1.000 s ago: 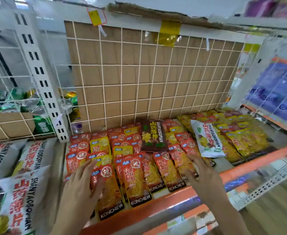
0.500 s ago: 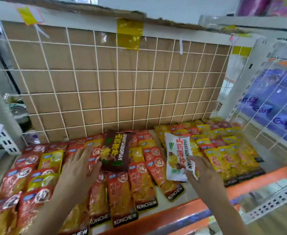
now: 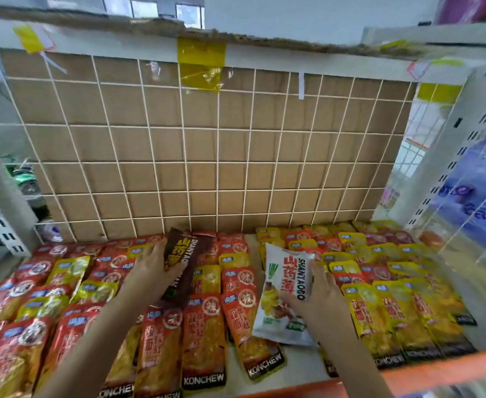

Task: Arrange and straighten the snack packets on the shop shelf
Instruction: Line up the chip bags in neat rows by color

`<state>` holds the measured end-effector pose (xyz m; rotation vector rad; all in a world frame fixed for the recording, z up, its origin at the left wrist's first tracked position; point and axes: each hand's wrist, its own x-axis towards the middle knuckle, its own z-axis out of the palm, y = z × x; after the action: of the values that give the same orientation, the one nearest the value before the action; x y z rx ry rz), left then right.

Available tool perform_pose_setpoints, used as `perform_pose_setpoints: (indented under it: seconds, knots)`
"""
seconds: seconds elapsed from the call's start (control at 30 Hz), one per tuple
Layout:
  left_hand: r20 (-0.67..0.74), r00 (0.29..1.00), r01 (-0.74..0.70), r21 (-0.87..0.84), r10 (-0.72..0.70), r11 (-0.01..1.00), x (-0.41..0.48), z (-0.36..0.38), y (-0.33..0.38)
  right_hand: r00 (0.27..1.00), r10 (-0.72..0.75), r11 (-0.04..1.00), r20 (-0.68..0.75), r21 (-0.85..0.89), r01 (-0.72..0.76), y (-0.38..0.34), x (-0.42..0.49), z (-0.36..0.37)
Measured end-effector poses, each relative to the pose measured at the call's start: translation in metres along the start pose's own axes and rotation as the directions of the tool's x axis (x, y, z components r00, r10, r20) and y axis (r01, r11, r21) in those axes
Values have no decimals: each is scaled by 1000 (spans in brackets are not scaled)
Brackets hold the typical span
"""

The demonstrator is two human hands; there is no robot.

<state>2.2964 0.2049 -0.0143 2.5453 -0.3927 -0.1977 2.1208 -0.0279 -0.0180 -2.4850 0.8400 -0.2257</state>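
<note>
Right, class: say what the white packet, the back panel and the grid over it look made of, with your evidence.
White packet: probably glossy plastic film; shiny, puffed, creased surface where the right hand grips it. Back panel: matt brown cardboard, ragged along its top edge. Grid: thin wire, seemingly white-coated metal; straight and even.

I count one shelf (image 3: 437, 372) and two grips, a left grip (image 3: 152, 268) and a right grip (image 3: 319, 300). There is one brown packet (image 3: 184, 262) and one white packet (image 3: 286, 294). The red packets (image 3: 204, 340) and yellow packets (image 3: 419, 317) each run well past a dozen, overlapped too thickly for an exact tally. There is one wire grid (image 3: 207, 145) and one broad strip of yellow tape (image 3: 201, 64).
</note>
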Motion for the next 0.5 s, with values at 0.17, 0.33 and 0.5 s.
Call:
perform_pose_setpoints:
  seconds: [0.17,0.33,0.5]
  knots:
    - [-13,995,92,-162,-95,982,7,-3,2,997,40,992,71,119,-48,-6,4,1]
    - [-74,995,53,-114,-62,992,7,-4,7,1000,12,979,24,204,-16,-9,4,3]
    - [-162,987,-20,-50,12,999,1,-2,13,1000,0,972,-18,237,4,-14,1,4]
